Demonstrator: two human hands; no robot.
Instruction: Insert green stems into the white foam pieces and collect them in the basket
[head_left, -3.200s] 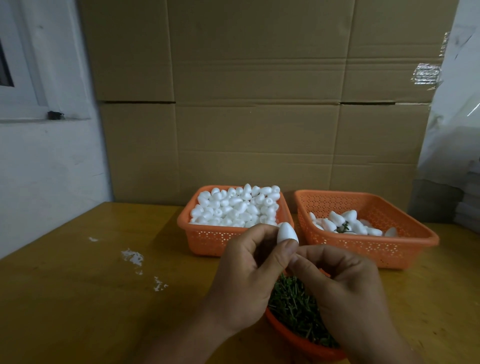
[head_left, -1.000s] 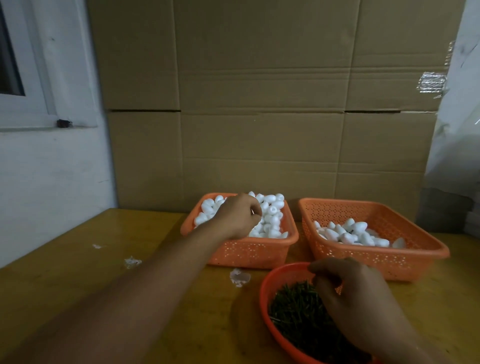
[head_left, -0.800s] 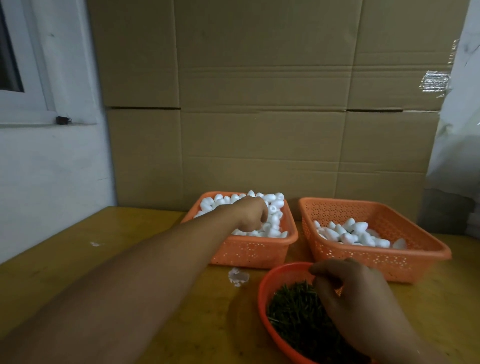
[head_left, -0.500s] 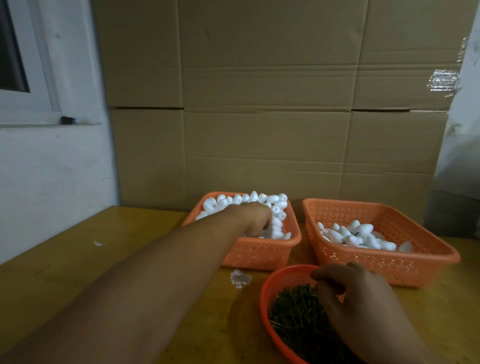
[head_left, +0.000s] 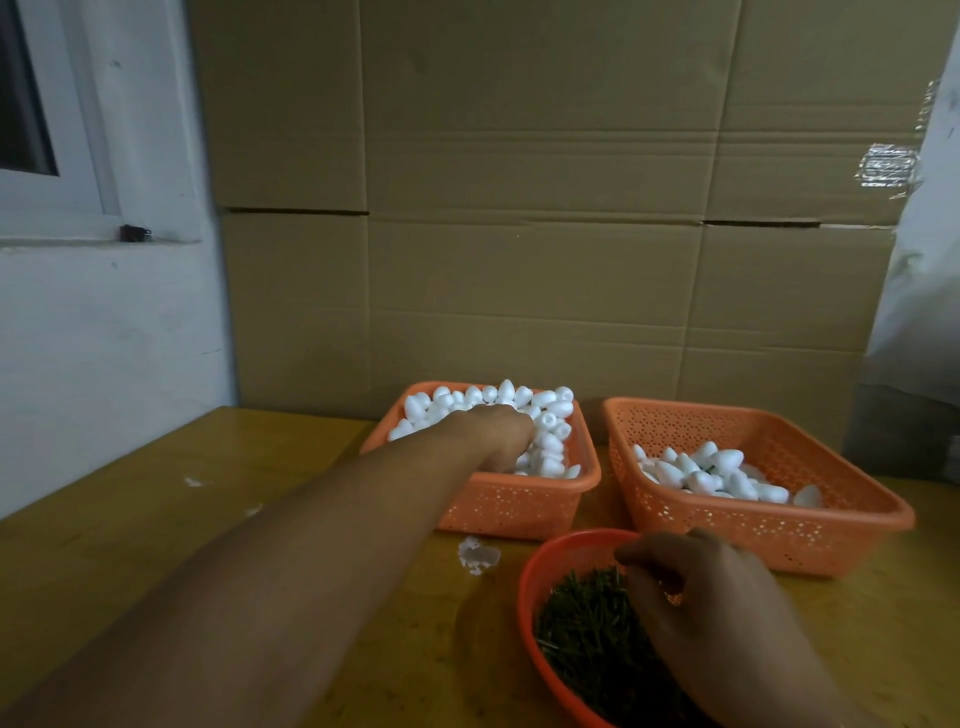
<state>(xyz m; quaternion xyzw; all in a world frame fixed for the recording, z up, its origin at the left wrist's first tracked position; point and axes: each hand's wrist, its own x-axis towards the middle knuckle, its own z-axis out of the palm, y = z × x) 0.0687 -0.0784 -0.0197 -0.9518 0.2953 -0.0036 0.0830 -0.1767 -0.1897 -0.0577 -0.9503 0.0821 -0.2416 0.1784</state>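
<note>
The left hand (head_left: 506, 434) reaches into the full basket (head_left: 519, 506), fingers buried among the foam pieces (head_left: 545, 415); its grip probably closes on one, but I cannot tell. The right hand (head_left: 727, 613) curls over the stems (head_left: 582, 623) in the round bowl (head_left: 535, 582), grip hidden. This is the picking step; next, both must meet for inserting, then drop into the basket on the right (head_left: 753, 530).

rectangular orange baskets: 2 — left basket (head_left: 511, 506), right basket (head_left: 769, 535) | round red bowl (head_left: 540, 566): 1 | hands: 2 — left hand (head_left: 501, 434), right hand (head_left: 722, 608) | foam pieces (head_left: 545, 405): too many to count | green stems (head_left: 587, 623): a heap, uncountable | foam scraps (head_left: 478, 555) on tabletop (head_left: 156, 519): a few
</note>
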